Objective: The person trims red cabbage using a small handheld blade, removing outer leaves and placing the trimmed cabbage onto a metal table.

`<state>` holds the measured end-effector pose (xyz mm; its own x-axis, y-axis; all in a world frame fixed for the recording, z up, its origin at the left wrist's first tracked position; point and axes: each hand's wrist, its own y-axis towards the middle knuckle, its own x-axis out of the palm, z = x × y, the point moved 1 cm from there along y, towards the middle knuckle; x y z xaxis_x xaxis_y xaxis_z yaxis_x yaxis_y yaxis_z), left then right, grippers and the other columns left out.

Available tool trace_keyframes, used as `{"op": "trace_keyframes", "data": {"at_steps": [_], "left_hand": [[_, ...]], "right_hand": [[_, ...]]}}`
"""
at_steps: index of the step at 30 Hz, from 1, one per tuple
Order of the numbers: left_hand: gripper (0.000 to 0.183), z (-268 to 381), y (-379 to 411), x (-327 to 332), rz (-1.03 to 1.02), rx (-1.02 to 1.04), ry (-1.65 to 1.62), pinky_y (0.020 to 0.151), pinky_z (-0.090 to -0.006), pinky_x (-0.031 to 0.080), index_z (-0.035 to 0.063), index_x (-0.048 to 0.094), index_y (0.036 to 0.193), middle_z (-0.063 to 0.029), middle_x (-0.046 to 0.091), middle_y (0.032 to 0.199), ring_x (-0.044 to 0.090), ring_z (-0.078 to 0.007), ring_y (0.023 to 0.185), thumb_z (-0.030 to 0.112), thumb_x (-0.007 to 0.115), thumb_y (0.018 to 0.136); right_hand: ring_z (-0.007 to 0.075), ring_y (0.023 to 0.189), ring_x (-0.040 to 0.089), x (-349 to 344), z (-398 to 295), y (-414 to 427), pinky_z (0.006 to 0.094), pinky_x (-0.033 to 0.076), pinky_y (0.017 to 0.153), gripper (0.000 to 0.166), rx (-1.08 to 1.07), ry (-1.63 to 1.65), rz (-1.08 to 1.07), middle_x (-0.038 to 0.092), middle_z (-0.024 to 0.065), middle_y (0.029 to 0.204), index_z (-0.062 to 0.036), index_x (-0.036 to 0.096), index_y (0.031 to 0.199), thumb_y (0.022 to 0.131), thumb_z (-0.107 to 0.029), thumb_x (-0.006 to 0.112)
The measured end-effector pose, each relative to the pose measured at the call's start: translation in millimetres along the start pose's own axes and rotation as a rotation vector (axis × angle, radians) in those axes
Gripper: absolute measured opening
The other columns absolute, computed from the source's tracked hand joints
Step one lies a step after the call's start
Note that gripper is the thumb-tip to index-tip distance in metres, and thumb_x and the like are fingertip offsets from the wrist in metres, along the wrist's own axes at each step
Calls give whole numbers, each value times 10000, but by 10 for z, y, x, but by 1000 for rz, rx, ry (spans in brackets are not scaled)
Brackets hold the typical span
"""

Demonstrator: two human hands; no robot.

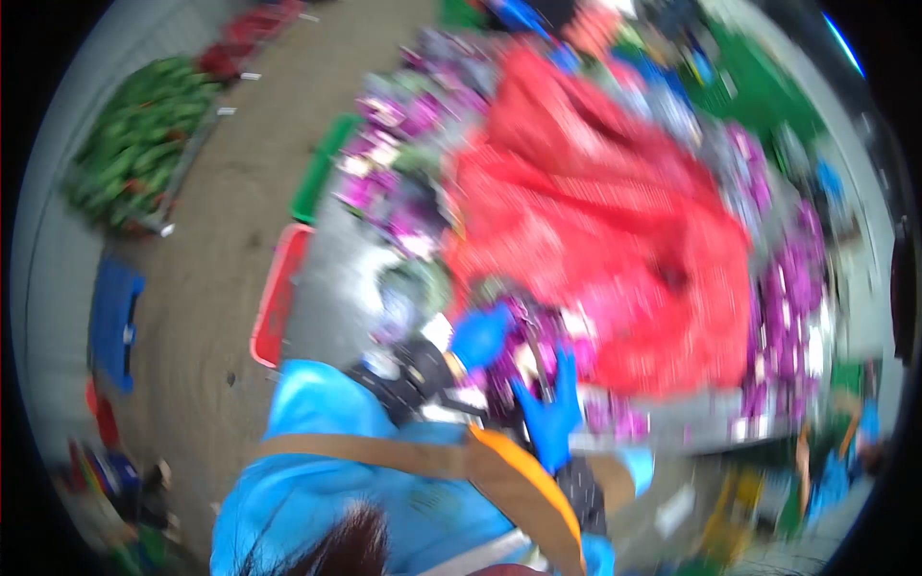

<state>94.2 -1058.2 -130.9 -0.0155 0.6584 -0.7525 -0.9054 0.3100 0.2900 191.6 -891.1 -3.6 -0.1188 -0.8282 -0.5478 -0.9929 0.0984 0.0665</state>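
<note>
The view is blurred by motion. My left hand, in a blue glove, reaches in at the near edge of a metal table, over a heap of purple cabbage pieces. Its fingers are partly hidden, so I cannot tell whether they grip anything. My right hand, also gloved in blue, is beside the same heap with its fingers spread. A narrow dark thing lies between the hands, too smeared to name. Large red mesh sacking is just beyond. A grey-green cabbage head sits left of my left hand.
More purple cabbage lines the left of the metal table, and other pieces its right. A red crate and a green crate stand along the left edge. Green vegetables are piled left. Across the table is another person's blue-gloved hand.
</note>
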Motion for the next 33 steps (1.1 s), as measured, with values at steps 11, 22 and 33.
{"op": "trace_keyframes", "data": {"at_steps": [11, 22, 33], "left_hand": [[229, -308, 442, 321, -13, -259, 276, 504, -497, 476, 97, 643, 993, -155, 652, 716, 642, -358, 608, 249, 478, 945], [1129, 781, 661, -928, -231, 641, -324, 1097, -449, 343, 60, 312, 1467, -207, 375, 1456, 396, -383, 1330, 520, 841, 583], [1147, 1057, -276, -478, 82, -194, -499, 1114, -461, 322, 26, 274, 1474, -230, 344, 1467, 359, -388, 1358, 541, 822, 608]], "right_hand": [[371, 1333, 431, -96, -215, -143, 422, 444, 1010, 933, -127, -140, -50, 379, 205, 1489, -100, 433, 1418, 596, -128, 873], [177, 967, 543, -554, 363, -92, 273, 469, 797, 818, 348, 316, -364, 561, 125, 1209, -81, 369, 1459, 744, -66, 768], [206, 1022, 558, -480, -126, 117, 273, 485, 853, 658, 285, 353, -215, 590, 110, 1208, -19, 397, 1449, 866, -145, 675]]}}
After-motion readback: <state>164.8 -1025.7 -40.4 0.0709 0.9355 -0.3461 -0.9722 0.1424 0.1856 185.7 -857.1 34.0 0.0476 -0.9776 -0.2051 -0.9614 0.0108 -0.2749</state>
